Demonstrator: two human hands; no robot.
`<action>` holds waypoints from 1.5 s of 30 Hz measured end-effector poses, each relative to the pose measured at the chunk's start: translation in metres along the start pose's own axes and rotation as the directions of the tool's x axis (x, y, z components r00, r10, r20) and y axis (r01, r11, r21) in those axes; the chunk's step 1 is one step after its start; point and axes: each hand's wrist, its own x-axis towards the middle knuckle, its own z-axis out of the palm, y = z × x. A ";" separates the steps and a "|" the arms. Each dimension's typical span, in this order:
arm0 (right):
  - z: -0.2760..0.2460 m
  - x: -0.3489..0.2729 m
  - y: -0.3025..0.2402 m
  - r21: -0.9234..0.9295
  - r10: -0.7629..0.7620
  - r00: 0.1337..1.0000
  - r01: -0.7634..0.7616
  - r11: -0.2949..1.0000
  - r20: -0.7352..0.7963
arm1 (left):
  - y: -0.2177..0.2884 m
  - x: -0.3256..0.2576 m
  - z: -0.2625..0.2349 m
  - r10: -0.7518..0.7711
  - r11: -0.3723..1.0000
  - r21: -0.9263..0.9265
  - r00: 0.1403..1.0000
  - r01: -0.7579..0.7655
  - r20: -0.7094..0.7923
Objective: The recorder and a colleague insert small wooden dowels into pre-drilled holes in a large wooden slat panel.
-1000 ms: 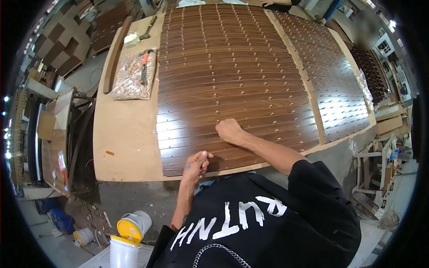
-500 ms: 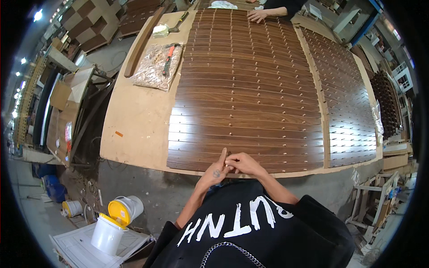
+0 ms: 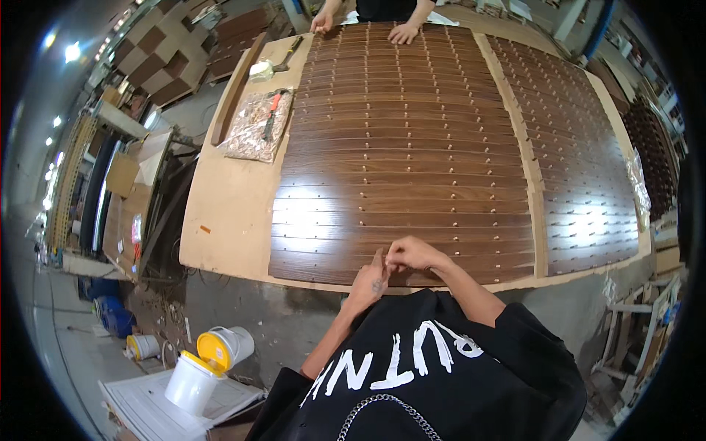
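Observation:
Just over the near edge of the table, my left hand and my right hand meet with their fingertips together. The right fingers pinch at the left thumb and fingers, which are curled in. Whatever lies between them is too small or hidden to make out. Beneath them lie dark brown wood-grain boards, set side by side in rows across the table. Small pale wooden dowels stand up from the boards in lines.
A clear bag of dowels with an orange-and-black tool on it lies at left, a hammer beyond. Across the table a co-worker's hands rest near the boards. More doweled boards lie right; white buckets stand lower left.
My hands, still together, have shifted slightly right, the right one rising a little. The view has swung, and both of the co-worker's hands now show at the far edge.

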 end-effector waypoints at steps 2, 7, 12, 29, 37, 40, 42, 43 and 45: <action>-0.022 0.012 0.002 0.387 0.198 0.950 -0.093 0.918 -0.242 | -0.006 0.003 0.000 0.022 0.993 -0.113 0.994 -0.034 -0.108; -0.109 0.059 0.032 -0.190 -0.012 0.741 -0.156 0.969 -0.671 | -0.016 -0.002 -0.003 -0.167 0.808 -0.586 0.977 0.060 -0.131; -0.143 0.086 0.024 -0.531 -0.157 0.835 -0.180 0.828 -0.528 | -0.026 -0.010 -0.010 -0.308 0.498 -0.840 0.949 0.215 0.060; -0.135 0.092 0.018 -0.845 -0.277 0.868 -0.252 0.472 -0.413 | -0.045 -0.012 -0.025 -0.334 0.360 -0.883 0.925 0.302 0.180; -0.043 0.050 -0.023 -0.613 -0.149 0.805 -0.302 0.730 -0.574 | -0.018 0.010 -0.033 -0.216 0.325 -0.921 0.965 0.217 0.151; 0.002 0.020 -0.031 0.217 0.157 0.948 -0.098 0.971 -0.277 | -0.021 0.004 -0.027 -0.095 0.204 -0.926 0.948 0.318 0.305; 0.014 0.016 -0.027 0.364 -0.036 0.995 0.067 0.929 -0.091 | -0.034 0.003 -0.020 -0.055 0.125 -0.936 0.944 0.330 0.325; 0.017 0.015 -0.025 0.370 -0.033 0.995 0.065 0.927 -0.092 | -0.040 0.001 -0.016 -0.010 0.045 -0.941 0.942 0.335 0.334; 0.013 0.017 -0.012 0.390 -0.052 0.994 0.087 0.917 -0.100 | -0.038 0.004 -0.015 -0.031 0.040 -0.935 0.936 0.353 0.352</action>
